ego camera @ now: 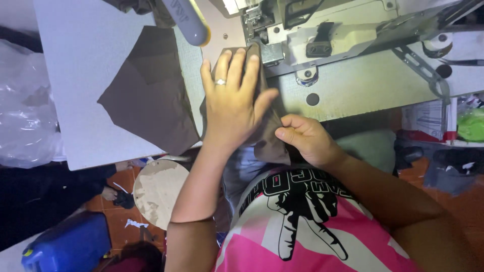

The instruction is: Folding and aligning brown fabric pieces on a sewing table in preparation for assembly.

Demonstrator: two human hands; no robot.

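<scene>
Plastic sheeting (22, 106), clear and crumpled, bulges at the far left, beside the left edge of a grey work table (80, 70). Below that edge a blue plastic container (68, 247) sits on the orange tiled floor (118, 214), with a round worn stool top (159, 191) just to its right. On the table's near right corner lie loose brown fabric pieces (151, 95), one overlapping another and hanging a little past the edge. Next comes the left hand (234, 98), a ring on one finger, spread flat with fingers extended, pressing a brown fabric strip (267, 136) onto the sewing machine bed (363, 85); its fingertips reach the presser foot area (262, 50). The strip runs from there back over the bed's near edge toward the person's lap. The right hand (305, 138) is closed around the strip's trailing end at that near edge, thumb on top. Beyond, the cream sewing machine body (353, 30) fills the top right, and something bright green (471, 123) shows at the far right.
</scene>
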